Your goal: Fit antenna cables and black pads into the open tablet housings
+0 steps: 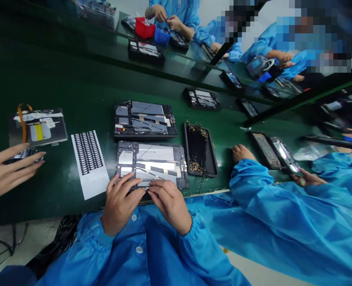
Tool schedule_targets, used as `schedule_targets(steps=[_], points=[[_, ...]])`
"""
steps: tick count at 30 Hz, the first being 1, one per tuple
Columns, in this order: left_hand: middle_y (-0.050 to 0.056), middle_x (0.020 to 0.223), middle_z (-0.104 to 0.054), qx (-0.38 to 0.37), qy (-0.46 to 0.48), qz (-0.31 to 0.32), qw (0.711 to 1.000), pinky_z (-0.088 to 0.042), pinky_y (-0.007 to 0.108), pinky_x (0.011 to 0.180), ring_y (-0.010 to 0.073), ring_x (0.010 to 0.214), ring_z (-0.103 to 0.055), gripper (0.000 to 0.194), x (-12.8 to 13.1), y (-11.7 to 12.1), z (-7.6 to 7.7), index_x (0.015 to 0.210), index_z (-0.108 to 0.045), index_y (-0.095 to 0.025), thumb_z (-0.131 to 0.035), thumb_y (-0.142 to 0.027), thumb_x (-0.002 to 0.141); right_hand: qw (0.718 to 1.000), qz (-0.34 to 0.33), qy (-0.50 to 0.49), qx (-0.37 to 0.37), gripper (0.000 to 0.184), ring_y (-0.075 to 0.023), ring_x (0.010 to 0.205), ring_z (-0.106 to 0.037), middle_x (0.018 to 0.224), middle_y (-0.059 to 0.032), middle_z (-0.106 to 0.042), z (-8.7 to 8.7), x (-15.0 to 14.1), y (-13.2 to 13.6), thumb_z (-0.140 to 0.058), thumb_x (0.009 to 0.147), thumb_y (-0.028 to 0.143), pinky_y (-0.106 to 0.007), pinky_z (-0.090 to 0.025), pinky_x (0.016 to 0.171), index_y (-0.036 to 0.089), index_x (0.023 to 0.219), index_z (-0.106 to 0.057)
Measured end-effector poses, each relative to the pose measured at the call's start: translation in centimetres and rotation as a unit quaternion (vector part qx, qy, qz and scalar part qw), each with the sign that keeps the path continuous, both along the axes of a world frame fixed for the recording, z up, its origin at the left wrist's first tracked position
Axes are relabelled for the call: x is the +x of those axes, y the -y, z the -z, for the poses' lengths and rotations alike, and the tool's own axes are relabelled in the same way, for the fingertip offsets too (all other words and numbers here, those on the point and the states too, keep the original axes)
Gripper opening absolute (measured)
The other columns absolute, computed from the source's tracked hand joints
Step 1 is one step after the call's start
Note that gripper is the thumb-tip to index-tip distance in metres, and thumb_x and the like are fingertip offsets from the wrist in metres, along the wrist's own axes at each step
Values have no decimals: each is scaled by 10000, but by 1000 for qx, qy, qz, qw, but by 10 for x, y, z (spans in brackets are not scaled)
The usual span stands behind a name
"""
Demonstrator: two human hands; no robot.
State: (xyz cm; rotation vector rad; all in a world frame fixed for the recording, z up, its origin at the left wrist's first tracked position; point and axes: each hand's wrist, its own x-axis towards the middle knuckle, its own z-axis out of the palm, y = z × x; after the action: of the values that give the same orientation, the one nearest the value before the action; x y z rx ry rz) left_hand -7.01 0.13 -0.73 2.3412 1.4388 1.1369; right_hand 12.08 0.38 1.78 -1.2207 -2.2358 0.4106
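Note:
An opened tablet [156,153] lies flat at the table's front edge, its inner parts, cables and black frame showing. Over its lower left part rests my left hand [120,204], with bent fingers touching it and thumb and fingertips together near the front rim. My right hand [173,202] meets it there from the other side, its thumb and fingers pinched at the same rim. Whatever small part lies between the fingertips is hidden. Just behind stands a second opened tablet [144,119] in a dark holder.
Left lies a white sheet of black stickers [89,159]; right, a black tray [211,159] of thin gold-tipped cables. A co-worker's hand [12,171] reaches in at far left beside a panel with an orange ribbon [52,127]. Another person's sleeve [250,178] is close on the right.

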Motion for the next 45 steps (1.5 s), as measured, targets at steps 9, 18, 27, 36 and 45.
schedule_targets(steps=[9, 18, 27, 36, 45], points=[[-1, 1249, -698, 13, -30, -11, 999, -315, 458, 1168, 208, 1271, -573, 172, -6, 16, -12, 1041, -685, -274, -563, -191, 953, 992, -51, 56, 101, 343, -278, 1024, -648, 1135, -135, -685, -5, -1, 7, -631, 923, 183, -448, -556, 816, 195, 1262, -581], [135, 1442, -556, -89, -68, -250, 962, -307, 541, 1168, 281, 1364, -498, 613, -96, 13, 19, 1543, -237, -188, -453, -212, 970, 942, -267, 203, -16, 82, -261, 943, -603, 994, -108, -657, -36, -141, -89, -614, 933, 190, -390, -492, 793, 161, 975, -678], [161, 1424, -567, -124, -58, -259, 956, -328, 507, 1179, 254, 1322, -543, 746, -101, 11, 29, 1574, -42, -150, -461, -238, 963, 917, -282, 280, -14, 180, -235, 974, -614, 977, -110, -666, 2, -188, -105, -507, 989, 175, -338, -461, 824, 122, 997, -680], [147, 1422, -573, -126, -45, -230, 964, -307, 576, 1165, 312, 1370, -486, 787, -115, 3, 33, 1583, -26, -161, -481, -312, 960, 929, -298, 213, -44, 138, -209, 965, -592, 1000, -102, -649, -44, -156, -105, -510, 989, 212, -332, -473, 909, 125, 1009, -616], [49, 1235, -697, 45, 30, -137, 989, -332, 505, 1172, 259, 1282, -568, 234, -38, 11, -18, 1098, -653, -254, -682, -205, 871, 997, 24, 0, -72, 85, -211, 1064, -564, 1103, -94, -534, -62, 64, -10, -480, 988, 155, -364, -498, 910, 218, 1004, -535]])
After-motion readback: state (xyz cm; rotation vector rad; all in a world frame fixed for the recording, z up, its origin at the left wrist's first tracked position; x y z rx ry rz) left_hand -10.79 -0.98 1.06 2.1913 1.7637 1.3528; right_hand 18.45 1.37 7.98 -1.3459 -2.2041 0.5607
